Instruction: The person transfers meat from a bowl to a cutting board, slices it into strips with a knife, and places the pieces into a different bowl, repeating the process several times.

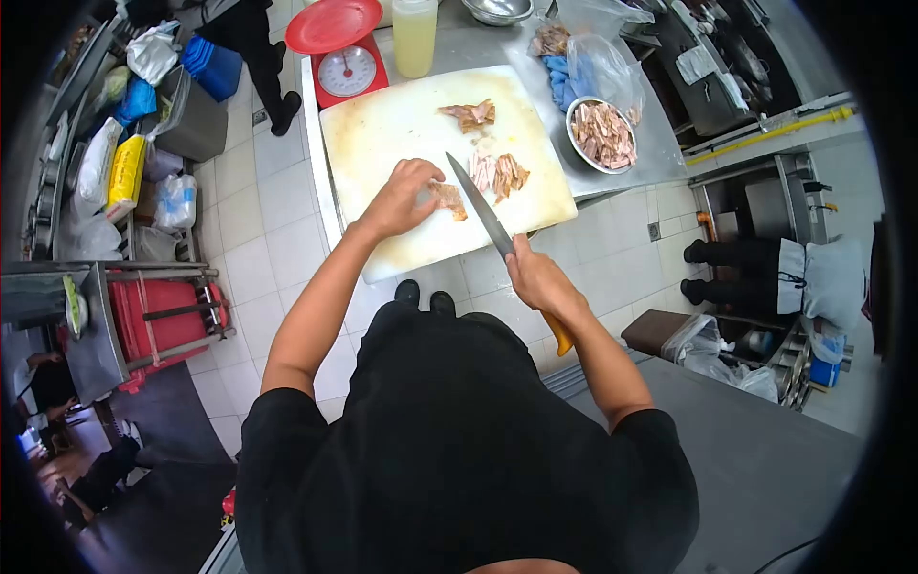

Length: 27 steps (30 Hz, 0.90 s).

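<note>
A long kitchen knife (483,209) with a yellow-orange handle is gripped in my right hand (542,279); its blade slants up and left over the cutting board (382,124). My left hand (405,198) is over the board's left half, with thumb and fingers apart and curved. Right at its fingertips lies a piece of browned cooked meat (449,201), left of the blade. Just right of the blade sits a pile of sliced meat (500,176), pale inside with brown edges. Farther up the board lies another browned meat piece (469,116).
A metal bowl of cut meat (602,137) stands right of the board, near a blue cloth-like bundle (568,80) and clear plastic bags. Behind the board are a red scale (346,72) and a container of yellowish liquid (414,38). Other people stand at far left and right.
</note>
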{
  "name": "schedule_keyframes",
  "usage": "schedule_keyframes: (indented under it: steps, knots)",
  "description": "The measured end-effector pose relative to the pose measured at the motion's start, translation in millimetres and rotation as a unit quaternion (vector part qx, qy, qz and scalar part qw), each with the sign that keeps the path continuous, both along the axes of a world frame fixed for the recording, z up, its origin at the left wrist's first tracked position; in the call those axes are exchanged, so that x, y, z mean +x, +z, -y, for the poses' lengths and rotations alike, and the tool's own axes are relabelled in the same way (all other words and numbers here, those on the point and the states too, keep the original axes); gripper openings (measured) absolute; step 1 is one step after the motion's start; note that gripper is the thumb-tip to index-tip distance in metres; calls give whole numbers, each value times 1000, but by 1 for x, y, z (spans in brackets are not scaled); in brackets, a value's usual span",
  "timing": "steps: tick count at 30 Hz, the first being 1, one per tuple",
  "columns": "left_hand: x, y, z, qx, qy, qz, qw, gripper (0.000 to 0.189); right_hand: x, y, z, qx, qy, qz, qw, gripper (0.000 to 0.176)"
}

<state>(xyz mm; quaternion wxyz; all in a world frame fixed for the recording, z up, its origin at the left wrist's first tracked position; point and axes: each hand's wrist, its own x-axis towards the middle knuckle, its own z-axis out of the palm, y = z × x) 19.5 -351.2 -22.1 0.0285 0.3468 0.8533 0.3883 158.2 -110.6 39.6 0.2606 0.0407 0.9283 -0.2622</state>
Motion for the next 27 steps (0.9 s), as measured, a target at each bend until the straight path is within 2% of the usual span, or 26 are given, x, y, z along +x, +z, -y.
schedule_keyframes:
  steps: [2,5,8,13,18,22,24,27]
  knots:
    - [2,-11,3,37,14,-20,999,18,0,1,3,19,11,-12,1000,25]
    - [0,-22,-7,78,-15,-59,995,12,6,0,9,39,40,-29,998,22]
    - [1,-26,-13,78,-6,-47,996,9,7,3,15,63,55,-42,996,15]
    - [6,-31,-11,82,15,-82,993,11,17,31,23,89,44,-35,994,11]
    - [6,-32,-12,89,13,-95,991,13,26,46,29,107,73,27,991,14]
    - [5,-32,-12,90,10,-92,992,14,29,15,35,113,81,5,990,14]
    - [5,-32,-12,80,8,-102,992,14,27,-16,37,104,77,-60,990,13]
    - [7,-37,-10,88,7,-88,992,15,21,-23,30,100,61,-55,992,12]
